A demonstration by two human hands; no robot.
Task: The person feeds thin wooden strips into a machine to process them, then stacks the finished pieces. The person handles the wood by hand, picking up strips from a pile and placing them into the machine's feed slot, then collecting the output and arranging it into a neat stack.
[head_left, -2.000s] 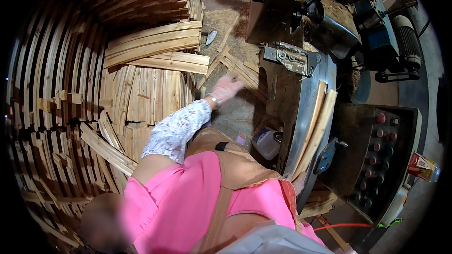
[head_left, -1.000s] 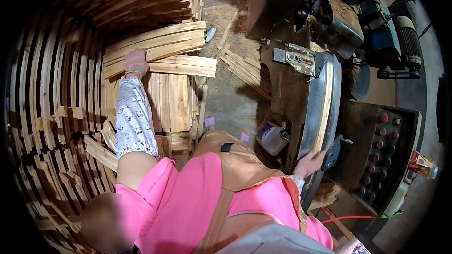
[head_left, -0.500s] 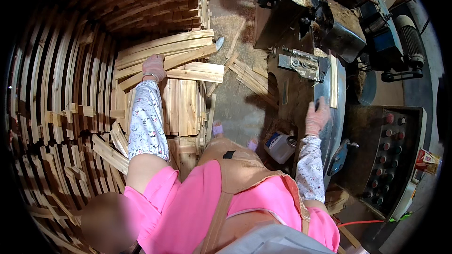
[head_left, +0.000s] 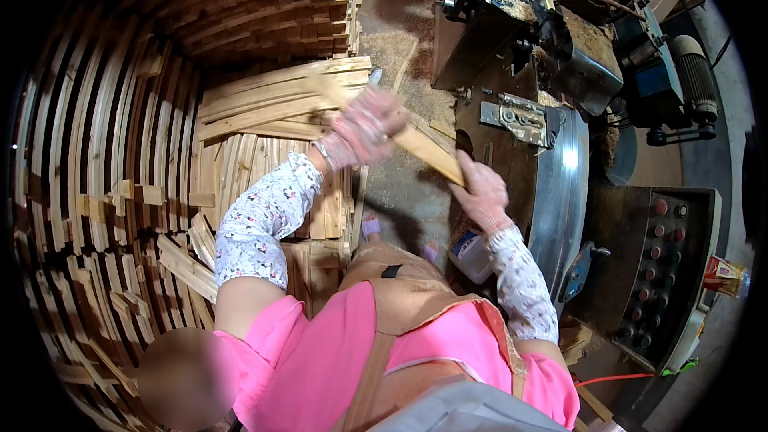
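A pale wooden board (head_left: pixel 430 152) is held slantwise across my front, between the stack and the machine. Around its middle my gloved left hand (head_left: pixel 364 130) is closed, somewhat smeared by motion. The gloved fingers of my right hand (head_left: pixel 482 194) grip its near right end. Beyond the left hand, the board's far end blurs over a pile of loose boards (head_left: pixel 268 104), which lies on top of a wood stack. To the right of my right hand is the machine's shiny curved metal table (head_left: pixel 552 216).
Tall stacks of wooden strips (head_left: pixel 96 136) stand at the left. The woodworking machine (head_left: pixel 576 56) has a motor at upper right and a control panel (head_left: pixel 660 264) with several buttons. A white jug (head_left: pixel 472 256) stands on the floor by the machine, near my feet.
My left hand has come rightward off the pile with a board. My right hand has left the machine table and now grips that board's end. The strip on the machine table is gone from view.
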